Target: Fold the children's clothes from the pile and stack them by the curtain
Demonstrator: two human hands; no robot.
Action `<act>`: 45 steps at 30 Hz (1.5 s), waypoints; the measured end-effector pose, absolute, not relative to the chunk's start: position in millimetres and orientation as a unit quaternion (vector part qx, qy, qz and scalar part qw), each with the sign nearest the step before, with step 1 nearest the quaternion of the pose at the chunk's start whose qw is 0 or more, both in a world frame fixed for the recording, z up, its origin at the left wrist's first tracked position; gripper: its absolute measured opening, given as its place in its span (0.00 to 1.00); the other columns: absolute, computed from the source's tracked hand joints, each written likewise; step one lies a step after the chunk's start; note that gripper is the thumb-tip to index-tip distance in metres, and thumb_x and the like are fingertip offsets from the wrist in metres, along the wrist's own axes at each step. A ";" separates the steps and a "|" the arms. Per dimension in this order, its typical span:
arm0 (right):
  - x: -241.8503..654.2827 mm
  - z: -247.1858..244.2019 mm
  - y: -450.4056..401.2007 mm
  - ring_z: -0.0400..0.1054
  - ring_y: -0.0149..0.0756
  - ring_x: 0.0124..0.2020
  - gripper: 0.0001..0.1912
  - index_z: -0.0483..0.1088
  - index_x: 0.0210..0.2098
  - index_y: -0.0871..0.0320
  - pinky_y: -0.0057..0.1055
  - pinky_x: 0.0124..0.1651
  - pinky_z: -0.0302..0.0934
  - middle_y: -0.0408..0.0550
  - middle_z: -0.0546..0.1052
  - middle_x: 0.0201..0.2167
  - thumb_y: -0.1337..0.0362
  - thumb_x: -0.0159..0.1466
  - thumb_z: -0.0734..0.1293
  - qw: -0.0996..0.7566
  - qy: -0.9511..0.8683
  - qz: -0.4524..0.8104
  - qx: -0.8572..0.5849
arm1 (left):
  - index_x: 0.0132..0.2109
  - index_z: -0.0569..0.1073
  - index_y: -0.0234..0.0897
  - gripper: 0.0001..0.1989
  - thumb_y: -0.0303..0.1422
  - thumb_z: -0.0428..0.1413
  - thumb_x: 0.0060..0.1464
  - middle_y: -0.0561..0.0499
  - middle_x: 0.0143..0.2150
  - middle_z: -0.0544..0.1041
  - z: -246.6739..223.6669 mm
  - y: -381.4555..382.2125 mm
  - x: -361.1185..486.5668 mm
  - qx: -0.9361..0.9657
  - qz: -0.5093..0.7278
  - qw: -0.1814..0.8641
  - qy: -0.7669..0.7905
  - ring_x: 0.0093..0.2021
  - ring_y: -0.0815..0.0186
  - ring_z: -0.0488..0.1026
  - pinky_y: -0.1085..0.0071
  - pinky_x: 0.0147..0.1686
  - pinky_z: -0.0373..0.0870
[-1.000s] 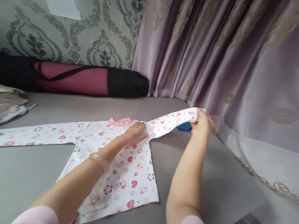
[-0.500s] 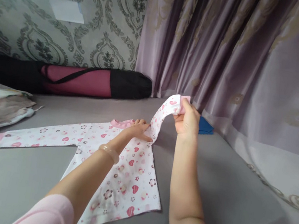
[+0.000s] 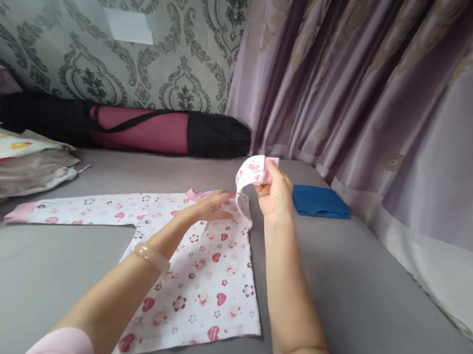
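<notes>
A white long-sleeved child's shirt (image 3: 201, 280), printed with pink hearts and flowers, lies spread out before me. Its left sleeve (image 3: 91, 205) stretches flat toward the left and ends in a pink cuff. My right hand (image 3: 277, 191) pinches the pink cuff of the other sleeve (image 3: 248, 173), which is raised and curves over toward the collar. My left hand (image 3: 213, 204) is over the upper chest, close to the pink collar, with its fingers stretched out. Whether its palm presses on the cloth is hard to see.
On the grey surface (image 3: 362, 294), a folded blue cloth (image 3: 321, 203) lies beyond my right hand. A pile of clothes (image 3: 2, 168) is at the left. A long black and maroon bag (image 3: 144, 130) lies along the wall. Purple curtains (image 3: 347, 81) hang at the right.
My right hand has brought the raised sleeve leftward, folding it in toward the body of the shirt. More of the blue cloth shows. The camera view has turned slightly left.
</notes>
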State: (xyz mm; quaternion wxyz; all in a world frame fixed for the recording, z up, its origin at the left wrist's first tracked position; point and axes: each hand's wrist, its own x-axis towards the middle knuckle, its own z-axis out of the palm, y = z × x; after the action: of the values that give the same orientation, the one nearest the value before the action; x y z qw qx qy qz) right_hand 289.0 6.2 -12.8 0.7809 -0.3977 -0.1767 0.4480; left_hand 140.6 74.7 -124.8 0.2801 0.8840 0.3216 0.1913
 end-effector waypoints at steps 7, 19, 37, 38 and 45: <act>271.5 -20.9 9.4 0.72 0.31 0.25 0.08 0.67 0.30 0.57 0.26 0.27 0.67 0.40 0.75 0.22 0.63 0.58 0.71 0.767 -0.205 0.464 -0.393 | 0.52 0.73 0.35 0.24 0.45 0.61 0.52 0.39 0.53 0.76 -117.0 56.5 59.3 0.635 0.307 0.512 0.490 0.49 0.57 0.75 0.63 0.49 0.71; 232.2 -65.4 10.7 0.54 0.42 0.68 0.30 0.60 0.63 0.61 0.43 0.69 0.47 0.61 0.56 0.69 0.47 0.70 0.56 0.475 -0.444 0.641 -0.407 | 0.49 0.73 0.28 0.33 0.57 0.45 0.60 0.36 0.38 0.79 -122.8 68.8 30.7 0.304 0.411 0.676 0.531 0.38 0.55 0.78 0.63 0.35 0.76; 328.3 -54.0 15.9 0.75 0.35 0.40 0.26 0.72 0.34 0.59 0.32 0.44 0.68 0.53 0.80 0.39 0.51 0.73 0.51 0.632 -0.282 0.506 -0.516 | 0.39 0.76 0.36 0.15 0.33 0.59 0.40 0.54 0.27 0.72 -117.9 65.2 16.8 0.576 0.353 0.457 0.578 0.27 0.67 0.72 0.72 0.28 0.73; 327.6 -56.0 17.0 0.75 0.35 0.40 0.25 0.72 0.33 0.59 0.31 0.44 0.68 0.53 0.80 0.39 0.52 0.73 0.51 0.630 -0.282 0.500 -0.523 | 0.41 0.76 0.36 0.16 0.33 0.58 0.40 0.53 0.30 0.73 -119.1 66.4 16.2 0.563 0.372 0.454 0.583 0.28 0.67 0.73 0.72 0.28 0.73; 315.8 -84.7 29.7 0.75 0.35 0.41 0.15 0.73 0.35 0.60 0.34 0.46 0.67 0.52 0.80 0.40 0.60 0.70 0.58 0.548 -0.377 0.381 -0.642 | 0.55 0.69 0.33 0.27 0.31 0.59 0.45 0.44 0.44 0.74 -129.2 70.0 12.8 0.541 0.383 0.389 0.639 0.29 0.68 0.74 0.71 0.29 0.73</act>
State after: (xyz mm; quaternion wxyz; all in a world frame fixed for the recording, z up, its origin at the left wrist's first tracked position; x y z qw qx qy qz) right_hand 315.8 29.7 -84.7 0.5480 -0.6419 -0.3774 0.3811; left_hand 12.8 70.0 -129.2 0.3895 0.5414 0.6392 0.3829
